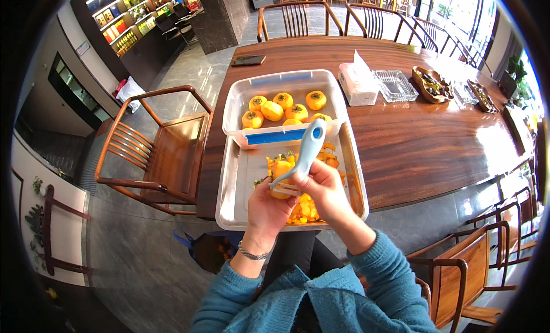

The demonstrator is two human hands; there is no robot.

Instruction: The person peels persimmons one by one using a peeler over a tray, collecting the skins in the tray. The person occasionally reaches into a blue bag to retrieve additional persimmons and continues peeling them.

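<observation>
My left hand [270, 210] holds an orange persimmon [282, 170] above a metal tray [245, 161]. In my right hand [324, 191] is a pale blue peeler [310, 146], its handle tilted up and its head against the near side of the fruit. How much of the persimmon's skin is off is hard to tell behind my fingers. Below both hands, orange peel strips [306, 210] and cut-off green tops lie in the tray. A clear plastic bin [240, 92] with blue clasps rests at the tray's far end, with several whole persimmons [272, 111] inside.
Tray and bin stand on a brown wooden table [412, 161]. A phone [249, 60], a tissue pack [359, 84], a clear glass ashtray [395, 86] and a wooden dish [432, 84] lie farther back. A wooden armchair [172, 152] stands at the left, a blue bag [215, 249] on the floor.
</observation>
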